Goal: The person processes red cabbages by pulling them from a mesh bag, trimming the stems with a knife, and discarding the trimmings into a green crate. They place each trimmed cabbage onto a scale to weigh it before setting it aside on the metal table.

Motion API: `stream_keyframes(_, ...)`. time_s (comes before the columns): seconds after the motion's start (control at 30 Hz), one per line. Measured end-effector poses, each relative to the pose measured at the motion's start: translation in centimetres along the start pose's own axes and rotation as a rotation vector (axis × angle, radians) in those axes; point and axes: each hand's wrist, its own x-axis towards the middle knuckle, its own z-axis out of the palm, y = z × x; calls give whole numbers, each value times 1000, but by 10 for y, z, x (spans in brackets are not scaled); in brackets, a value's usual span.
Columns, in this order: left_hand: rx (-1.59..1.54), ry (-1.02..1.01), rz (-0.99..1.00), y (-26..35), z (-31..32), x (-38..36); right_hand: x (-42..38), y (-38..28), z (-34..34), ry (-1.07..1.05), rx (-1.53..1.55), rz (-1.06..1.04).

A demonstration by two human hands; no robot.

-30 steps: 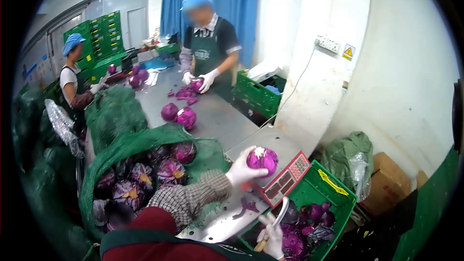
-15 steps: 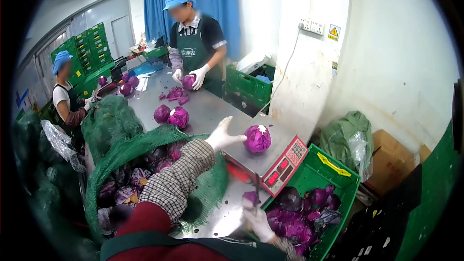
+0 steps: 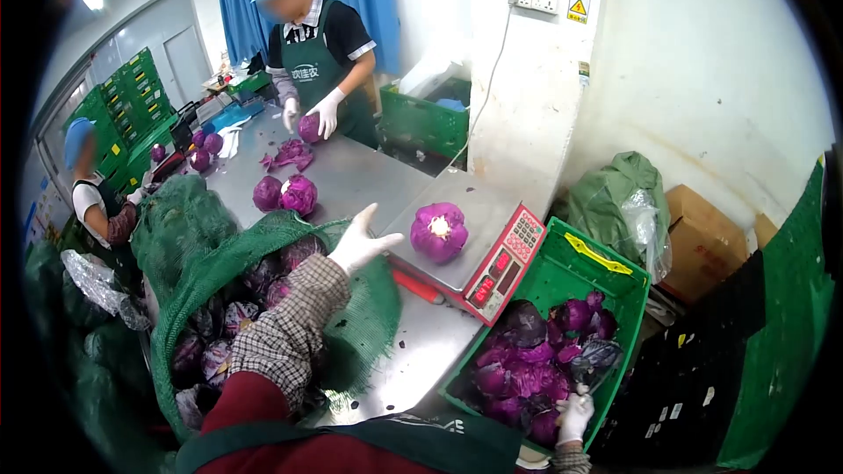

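Observation:
My left hand (image 3: 364, 241), in a white glove, is stretched out over the left edge of the scale (image 3: 479, 276) with its fingers spread. Just right of it, apart from the fingers, a red cabbage (image 3: 438, 233) sits on the weighing plate, its pale cut stem turned toward me. My right hand (image 3: 575, 419), also gloved, is low at the near right side of a green crate (image 3: 562, 250) of purple cabbage leaves (image 3: 531, 369). Its fingers look curled; what they hold is not clear. By my left forearm, a green mesh sack (image 3: 255, 246) lies open around several red cabbages (image 3: 219, 360).
Across the metal table (image 3: 360, 175), a co-worker (image 3: 320, 61) handles another cabbage (image 3: 309, 128). Two cabbages (image 3: 285, 196) sit mid-table near loose leaves (image 3: 292, 154). A second person (image 3: 92, 184) stands far left. Stacked green crates (image 3: 132, 110) rise behind; a cardboard box (image 3: 702, 241) is at right.
My right hand has moved from the table's near edge rightward to the crate; the dark tool and purple piece at it no longer show. The scale's cabbage has turned stem toward me, apart from my left hand.

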Motion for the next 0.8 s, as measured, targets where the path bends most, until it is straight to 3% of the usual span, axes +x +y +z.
stream_keyframes(0.07, 101, -11, 98, 6, 15, 4, -24, -46, -7, -25, -88, -91)
stream_keyframes(0.17, 374, -128, 399, 6, 44, 21, -27, -46, 17, -187, -8, -204)
stream_keyframes(0.2, 412, -65, 264, 13, 60, 14, -34, -49, 35, -275, 24, -190)
stream_keyframes(0.3, 268, 42, 207, 6, 75, 30, -78, -81, 116, -524, 73, -160)
stream_keyframes(0.4, 187, 51, 28, 18, 65, 24, -107, -92, 169, -764, 169, -135)
stream_keyframes(0.47, 174, 44, 42, 14, 61, 26, -113, -104, 184, -895, 85, -86)
stream_keyframes(0.57, -19, -22, 122, 13, 64, 26, -105, -110, 194, -905, 13, -100)
stream_keyframes(0.7, 213, 30, 258, 12, 73, 29, -98, -116, 192, -853, -15, -118)
stream_keyframes(0.8, 365, 36, 209, 31, 81, 24, -99, -117, 187, -824, -16, -128)
